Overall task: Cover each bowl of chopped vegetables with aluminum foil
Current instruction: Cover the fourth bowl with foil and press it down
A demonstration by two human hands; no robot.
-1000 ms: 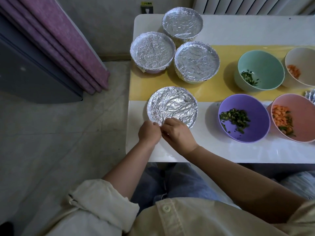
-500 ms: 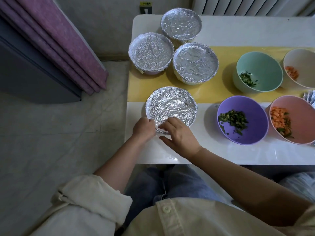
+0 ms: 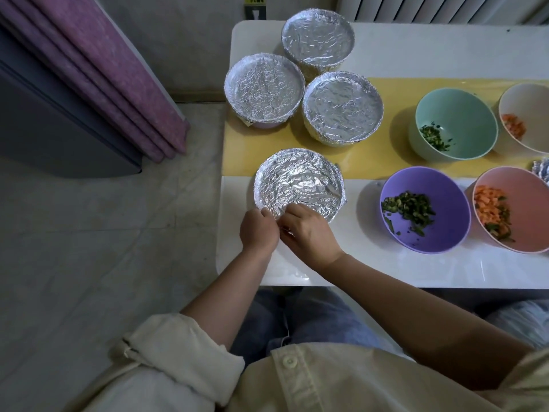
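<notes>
A foil-covered bowl point(image 3: 298, 182) stands near the table's front left. My left hand point(image 3: 258, 228) and my right hand point(image 3: 307, 230) meet at its near rim, fingers curled and pinching the foil edge there. Three more foil-covered bowls point(image 3: 264, 90) point(image 3: 318, 37) point(image 3: 342, 107) stand behind it. To the right are uncovered bowls: a purple bowl point(image 3: 445, 233) with chopped greens, a pink bowl point(image 3: 523, 191) with carrot and greens, a teal bowl point(image 3: 463, 114) with a few greens, and a white bowl point(image 3: 531, 105) with carrot.
The white table point(image 3: 416, 269) carries a yellow mat point(image 3: 237, 156) across its middle. A scrap of foil point(image 3: 542, 171) peeks in at the right edge. A purple curtain point(image 3: 113, 78) hangs to the left over the grey floor. A radiator stands behind the table.
Both hands came back together at the near rim of the front bowl; half a second ago they were apart, the right one lying flatter on the foil.
</notes>
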